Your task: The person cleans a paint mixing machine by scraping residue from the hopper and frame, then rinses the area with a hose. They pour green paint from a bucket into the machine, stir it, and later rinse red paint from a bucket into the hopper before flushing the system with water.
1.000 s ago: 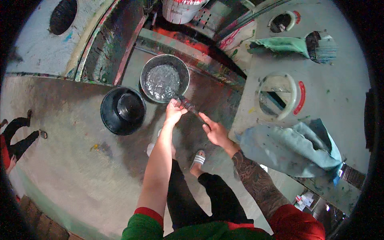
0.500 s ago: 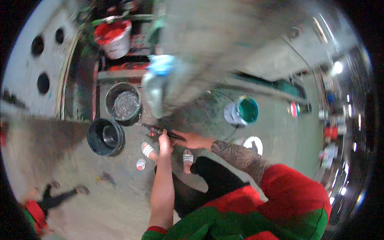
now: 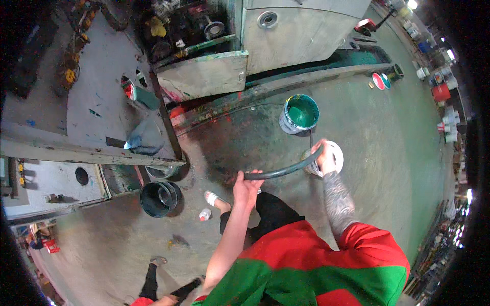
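A dark, bent length of hose [image 3: 286, 171] spans the space in front of my body, held at both ends. At its left end, my left hand [image 3: 247, 187] is closed round it. My right hand [image 3: 326, 159] grips the other end, higher and farther to the right. Below the right hand stands a white bucket [image 3: 340, 159], partly hidden by that hand. Just beyond the hose is a bucket of green paint [image 3: 293, 125] with paint-smeared walls.
A black bucket [image 3: 145, 204] with a smaller container inside stands left, near a white bottle [image 3: 205, 214] on the floor. A low metal ledge [image 3: 275, 87] borders the machine. A hinged panel [image 3: 201, 76] juts out. Another person's legs [image 3: 151, 280] show at lower left.
My view has swung left, and the grey machine panel is now farther left. My hands, close together before, have spread apart with the hose stretched between them; the right hand moved right and up.
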A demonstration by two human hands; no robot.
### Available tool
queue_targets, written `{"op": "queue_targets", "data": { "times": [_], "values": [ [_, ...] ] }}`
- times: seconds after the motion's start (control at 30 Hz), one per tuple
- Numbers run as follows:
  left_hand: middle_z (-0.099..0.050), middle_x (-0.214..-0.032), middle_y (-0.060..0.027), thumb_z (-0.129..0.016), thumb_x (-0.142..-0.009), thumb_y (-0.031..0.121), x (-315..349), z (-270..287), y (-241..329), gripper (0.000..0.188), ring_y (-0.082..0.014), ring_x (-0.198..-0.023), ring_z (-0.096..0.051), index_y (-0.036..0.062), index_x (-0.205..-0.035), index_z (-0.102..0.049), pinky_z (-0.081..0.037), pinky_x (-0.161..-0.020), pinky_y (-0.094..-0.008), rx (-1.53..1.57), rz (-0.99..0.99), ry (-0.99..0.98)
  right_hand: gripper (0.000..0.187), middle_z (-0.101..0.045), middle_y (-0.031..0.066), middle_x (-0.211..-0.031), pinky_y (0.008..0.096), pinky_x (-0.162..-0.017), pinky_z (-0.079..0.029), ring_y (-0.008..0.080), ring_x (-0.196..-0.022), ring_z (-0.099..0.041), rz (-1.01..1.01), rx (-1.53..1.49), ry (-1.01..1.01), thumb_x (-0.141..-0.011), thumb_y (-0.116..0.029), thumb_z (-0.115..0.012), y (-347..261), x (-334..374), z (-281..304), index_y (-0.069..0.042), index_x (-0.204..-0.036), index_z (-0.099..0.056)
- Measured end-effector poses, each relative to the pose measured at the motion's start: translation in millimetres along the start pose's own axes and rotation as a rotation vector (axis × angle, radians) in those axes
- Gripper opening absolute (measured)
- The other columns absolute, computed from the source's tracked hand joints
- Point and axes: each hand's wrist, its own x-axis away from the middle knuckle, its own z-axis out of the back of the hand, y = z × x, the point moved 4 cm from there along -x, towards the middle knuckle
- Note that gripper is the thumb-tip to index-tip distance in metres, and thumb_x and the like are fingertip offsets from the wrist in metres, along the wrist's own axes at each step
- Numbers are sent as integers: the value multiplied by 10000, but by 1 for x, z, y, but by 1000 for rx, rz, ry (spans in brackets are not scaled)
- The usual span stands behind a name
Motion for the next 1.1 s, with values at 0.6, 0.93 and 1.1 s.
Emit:
{"op": "queue_targets", "data": {
  "times": [0.6, 0.93, 1.1],
  "values": [
    [-595, -983, -10, -488, -1084, 335, 280, 7, 185, 297, -148, -907, -575, 71, -1200, -560, -480, -866, -338, -55, -322, -317, 392, -595, 37, -910, 303, -719, -524, 138, -792, -604, 324, 458, -843, -1028, -224, -599, -61, 502, -265, -14, -1345, -502],
    [-618, -963, -42, -465, -1095, 329, 404, 88, 313, 426, -165, -817, -648, 10, -1378, -484, -593, -721, -323, -182, -441, -123, 305, -611, 49, -1060, 395, -846, -591, 231, -997, -678, -44, 426, -593, -1033, -171, -576, 68, 599, -164, -61, -1301, -483],
    [-591, -918, -39, -447, -1102, 341, 431, 92, 366, 470, -138, -774, -639, -10, -1415, -433, -595, -659, -287, -163, -395, -209, 330, -608, 114, -1132, 451, -874, -596, 310, -1058, -675, -128, 336, -705, -1037, -154, -564, 101, 642, -172, -69, -1318, -412]
  ]
}}
